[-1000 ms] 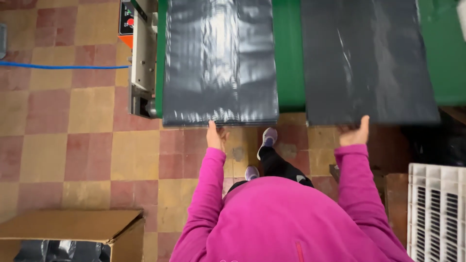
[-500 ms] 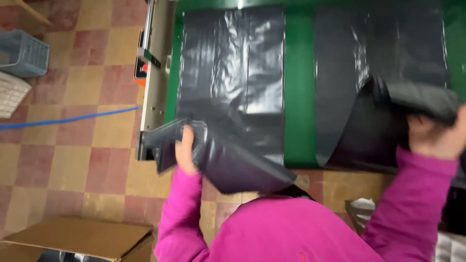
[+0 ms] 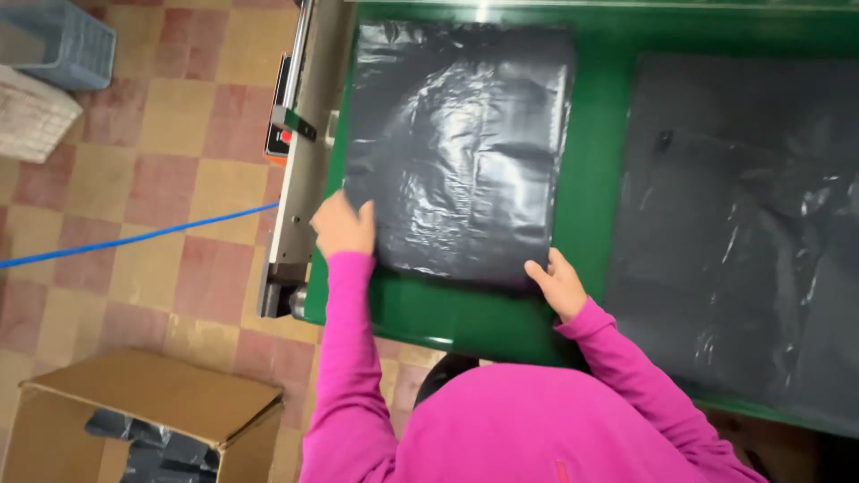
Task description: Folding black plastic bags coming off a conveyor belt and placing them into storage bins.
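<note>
A folded black plastic bag [image 3: 461, 148] lies flat on the green conveyor table [image 3: 591, 170]. My left hand [image 3: 343, 224] rests with spread fingers on the bag's lower left corner. At its lower right corner my right hand [image 3: 557, 283] touches the near edge, fingers apart. A second black bag [image 3: 734, 224] lies unfolded on the belt to the right, away from both hands. Both my sleeves are bright pink.
A grey metal machine frame [image 3: 295, 161] with an orange control panel runs along the table's left edge. On the tiled floor are a cardboard box [image 3: 134, 420] holding black bags, a blue cable [image 3: 134, 237], and a blue basket [image 3: 67, 40] at top left.
A second ago both bags hung over the table's near edge. I lifted their ends up. Now the left bag lies folded flat on the belt under both hands.
</note>
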